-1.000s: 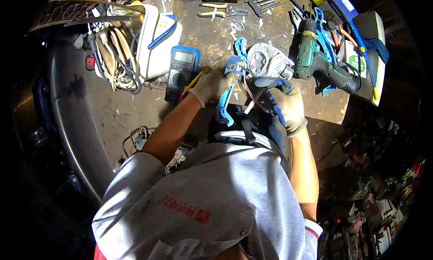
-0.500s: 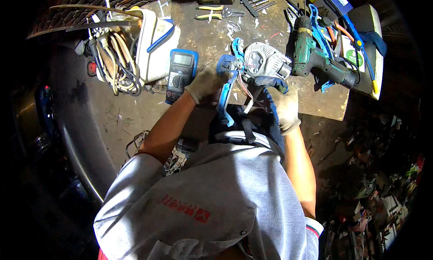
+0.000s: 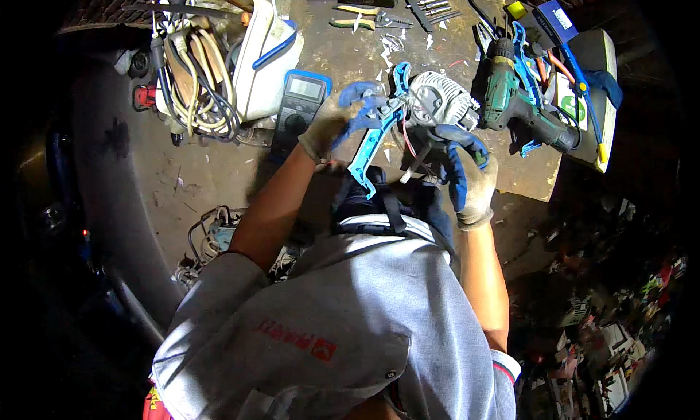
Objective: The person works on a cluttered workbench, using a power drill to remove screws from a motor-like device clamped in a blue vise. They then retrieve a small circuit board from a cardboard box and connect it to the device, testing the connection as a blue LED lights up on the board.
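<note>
Both of my hands wear light knitted gloves with blue palms. My left hand (image 3: 343, 121) is closed at a small greyish part beside a long blue plastic casing piece (image 3: 373, 149); its fingers hide most of what they pinch. Directly right of that casing lies a finned, light-grey metal motor housing (image 3: 443, 99). A reddish wire and a pale cable (image 3: 415, 165) hang between the casing and my right hand. My right hand (image 3: 470, 168) is at the housing's lower right, fingers curled; what lies in them is hidden. A dark-blue multimeter (image 3: 297, 103) is left of my left hand.
A green cordless drill (image 3: 503, 92) lies right of the housing. Farther back are yellow-handled pliers (image 3: 357, 19) and several bits (image 3: 437, 12). A white container (image 3: 251, 77) with coiled cables (image 3: 193, 84) stands left. Blue tools and a box (image 3: 558, 22) crowd the right edge.
The workbench and its things sit slightly right in the view. My left fingers have shifted up on the blue casing, showing more of its length. My right hand remains by the housing.
</note>
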Action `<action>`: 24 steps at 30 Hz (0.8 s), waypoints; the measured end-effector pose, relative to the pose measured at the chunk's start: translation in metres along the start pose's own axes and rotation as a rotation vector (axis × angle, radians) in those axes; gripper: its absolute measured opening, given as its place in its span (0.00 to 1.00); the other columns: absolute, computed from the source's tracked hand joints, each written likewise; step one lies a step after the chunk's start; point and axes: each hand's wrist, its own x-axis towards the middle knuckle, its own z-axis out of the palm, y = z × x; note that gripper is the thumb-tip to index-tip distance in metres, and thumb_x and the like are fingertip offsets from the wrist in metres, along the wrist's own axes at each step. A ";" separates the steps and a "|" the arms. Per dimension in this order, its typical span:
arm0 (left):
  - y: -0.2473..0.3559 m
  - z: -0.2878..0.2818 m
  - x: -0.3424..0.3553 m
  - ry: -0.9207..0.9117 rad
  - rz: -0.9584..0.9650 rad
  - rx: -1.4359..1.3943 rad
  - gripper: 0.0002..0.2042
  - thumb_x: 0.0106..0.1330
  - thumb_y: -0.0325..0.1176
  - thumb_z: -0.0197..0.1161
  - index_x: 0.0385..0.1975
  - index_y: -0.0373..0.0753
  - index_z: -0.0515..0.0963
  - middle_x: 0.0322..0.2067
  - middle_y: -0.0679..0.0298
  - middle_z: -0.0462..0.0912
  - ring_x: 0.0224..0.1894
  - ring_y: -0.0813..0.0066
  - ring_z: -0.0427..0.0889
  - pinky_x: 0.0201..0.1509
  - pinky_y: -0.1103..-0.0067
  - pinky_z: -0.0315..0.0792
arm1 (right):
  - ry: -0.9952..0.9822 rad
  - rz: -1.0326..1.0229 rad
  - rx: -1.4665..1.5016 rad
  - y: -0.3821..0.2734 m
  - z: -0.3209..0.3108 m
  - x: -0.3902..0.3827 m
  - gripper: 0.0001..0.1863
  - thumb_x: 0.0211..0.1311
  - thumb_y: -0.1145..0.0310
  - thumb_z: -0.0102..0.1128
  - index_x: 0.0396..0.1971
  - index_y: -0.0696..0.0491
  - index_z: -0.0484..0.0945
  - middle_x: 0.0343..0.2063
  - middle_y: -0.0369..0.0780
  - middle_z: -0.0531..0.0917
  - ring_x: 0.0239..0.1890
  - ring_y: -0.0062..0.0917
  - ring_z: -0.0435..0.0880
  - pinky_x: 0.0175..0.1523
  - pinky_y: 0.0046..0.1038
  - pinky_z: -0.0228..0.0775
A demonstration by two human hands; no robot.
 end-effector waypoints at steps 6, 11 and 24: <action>-0.004 -0.003 -0.004 0.053 -0.024 -0.108 0.32 0.67 0.46 0.58 0.65 0.32 0.60 0.59 0.45 0.71 0.59 0.54 0.75 0.59 0.64 0.73 | 0.076 -0.016 0.038 0.001 -0.010 -0.015 0.12 0.66 0.75 0.51 0.45 0.62 0.79 0.27 0.33 0.80 0.21 0.10 0.70 0.26 0.15 0.61; 0.000 0.001 -0.003 0.133 -0.048 -0.112 0.27 0.70 0.42 0.54 0.64 0.34 0.61 0.58 0.46 0.72 0.56 0.54 0.77 0.57 0.64 0.75 | 0.102 -0.056 0.082 0.012 -0.015 -0.024 0.14 0.68 0.70 0.53 0.47 0.63 0.77 0.36 0.41 0.83 0.21 0.14 0.71 0.26 0.18 0.64; 0.013 0.019 0.009 0.643 0.063 0.652 0.18 0.73 0.43 0.53 0.56 0.41 0.72 0.43 0.62 0.84 0.37 0.81 0.83 0.28 0.85 0.75 | 0.180 -0.140 0.054 0.002 -0.035 -0.031 0.17 0.68 0.67 0.52 0.48 0.65 0.76 0.34 0.43 0.83 0.21 0.15 0.71 0.26 0.18 0.64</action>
